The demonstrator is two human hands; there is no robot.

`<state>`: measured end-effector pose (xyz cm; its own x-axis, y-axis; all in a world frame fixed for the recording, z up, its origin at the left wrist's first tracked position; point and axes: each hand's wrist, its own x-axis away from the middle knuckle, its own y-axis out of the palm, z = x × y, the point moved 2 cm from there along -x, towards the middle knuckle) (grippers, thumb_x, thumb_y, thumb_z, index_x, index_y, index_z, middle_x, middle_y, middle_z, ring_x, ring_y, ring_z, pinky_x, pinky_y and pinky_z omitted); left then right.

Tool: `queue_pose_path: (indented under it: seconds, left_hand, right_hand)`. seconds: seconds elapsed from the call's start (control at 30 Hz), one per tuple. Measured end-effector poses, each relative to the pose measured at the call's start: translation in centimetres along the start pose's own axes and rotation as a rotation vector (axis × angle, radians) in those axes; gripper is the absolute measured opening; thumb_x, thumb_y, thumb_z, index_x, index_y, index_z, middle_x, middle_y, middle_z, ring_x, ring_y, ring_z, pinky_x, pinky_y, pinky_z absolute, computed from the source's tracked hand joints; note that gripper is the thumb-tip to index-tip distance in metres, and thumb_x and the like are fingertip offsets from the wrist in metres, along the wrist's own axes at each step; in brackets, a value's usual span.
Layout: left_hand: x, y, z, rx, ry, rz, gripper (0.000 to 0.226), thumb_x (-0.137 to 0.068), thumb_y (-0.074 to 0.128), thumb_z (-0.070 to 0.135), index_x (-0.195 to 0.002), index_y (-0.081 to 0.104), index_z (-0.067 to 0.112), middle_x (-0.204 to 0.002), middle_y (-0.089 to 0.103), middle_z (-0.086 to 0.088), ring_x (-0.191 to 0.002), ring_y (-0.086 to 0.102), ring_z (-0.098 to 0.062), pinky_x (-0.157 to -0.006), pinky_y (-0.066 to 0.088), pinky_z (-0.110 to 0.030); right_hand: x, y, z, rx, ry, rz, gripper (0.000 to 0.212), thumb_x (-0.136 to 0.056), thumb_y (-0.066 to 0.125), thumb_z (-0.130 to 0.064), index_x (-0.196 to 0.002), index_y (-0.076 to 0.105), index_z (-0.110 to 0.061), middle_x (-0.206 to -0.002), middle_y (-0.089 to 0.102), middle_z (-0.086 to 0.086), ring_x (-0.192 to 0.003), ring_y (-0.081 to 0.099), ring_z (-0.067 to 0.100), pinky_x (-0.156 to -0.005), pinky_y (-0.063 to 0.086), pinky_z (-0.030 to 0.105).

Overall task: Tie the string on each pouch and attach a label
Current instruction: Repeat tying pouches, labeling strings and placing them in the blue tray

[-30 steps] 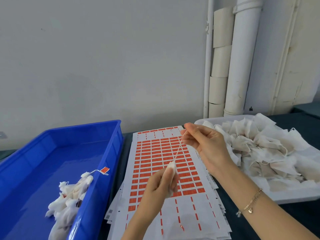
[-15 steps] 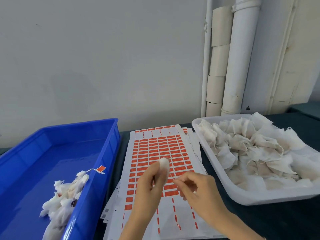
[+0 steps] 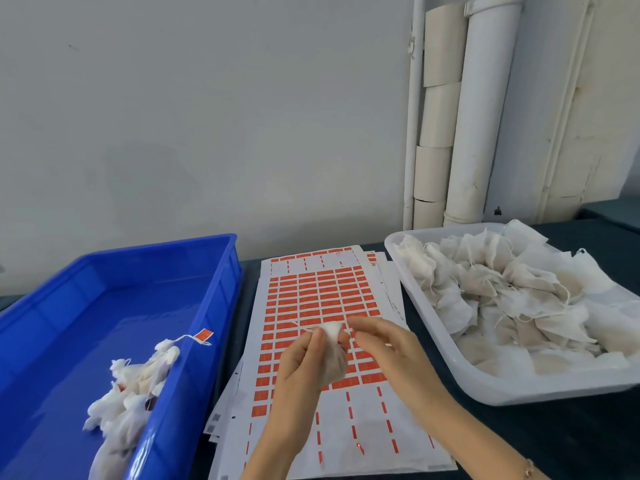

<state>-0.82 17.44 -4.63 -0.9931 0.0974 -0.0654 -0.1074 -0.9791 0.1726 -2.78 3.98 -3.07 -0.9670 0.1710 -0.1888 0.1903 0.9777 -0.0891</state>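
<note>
Slack is the worry here. Our left hand (image 3: 302, 363) grips the pouch (image 3: 331, 332) by its neck above the label sheet (image 3: 311, 292), fingers curled round the gathered cloth, and a short tail of string (image 3: 300, 326) sticks out to the left of it. Our right hand (image 3: 391, 351) sits just beside the neck with fingers bent; blur hides whether it pinches the string, so we cannot tell. If we ease the left grip before the knot bites, the neck may open. A loose tail could also snag on the sheet when we reach for a label.
</note>
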Motion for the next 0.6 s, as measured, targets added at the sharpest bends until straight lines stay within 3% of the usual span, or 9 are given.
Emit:
queue_pose_path:
  seconds: [0.13,0.33,0.47,0.6]
  left_hand:
    - [-0.1,0.4,0.4,-0.087,0.081,-0.008,0.025,-0.075,0.057,0.043,-0.08,0.075,0.025,-0.083,0.069,0.007,-0.08,0.064,-0.008,-0.068,0.055,-0.018]
    - [-0.2,0.5,-0.1,-0.139,0.114,0.094,0.024,-0.078,0.061,0.042,-0.085,0.07,0.02,-0.08,0.07,0.009,-0.079,0.067,-0.013,-0.06,0.055,-0.019]
    - [-0.4,0.3,-0.7,-0.088,0.063,0.171,0.025,-0.079,0.067,0.036,-0.088,0.067,0.013,-0.076,0.068,0.014,-0.076,0.068,-0.009,-0.054,0.052,-0.016]
    - [-0.4,0.2,-1.0,-0.083,0.031,0.196,0.024,-0.081,0.066,0.035,-0.086,0.068,0.012,-0.075,0.067,0.014,-0.073,0.066,-0.012,-0.053,0.05,-0.013]
  right_hand:
    - [-0.6,0.2,0.1,0.018,0.047,-0.055,0.014,-0.085,0.069,-0.029,-0.086,0.064,-0.042,-0.086,0.066,-0.03,-0.085,0.066,-0.002,-0.066,0.049,0.006]
    - [-1.0,-0.2,1.2,0.001,0.08,0.077,0.011,-0.077,0.076,-0.029,-0.08,0.068,-0.035,-0.076,0.069,-0.028,-0.078,0.069,-0.001,-0.072,0.055,0.015]
    - [-1.0,-0.7,1.0,0.131,-0.065,0.116,0.016,-0.078,0.077,-0.018,-0.079,0.064,-0.028,-0.074,0.068,-0.018,-0.077,0.066,-0.002,-0.061,0.051,0.008]
    - [-0.9,-0.9,0.8,0.175,-0.19,0.109,0.02,-0.08,0.074,-0.014,-0.082,0.06,-0.028,-0.075,0.067,-0.016,-0.078,0.066,0.002,-0.064,0.051,0.009]
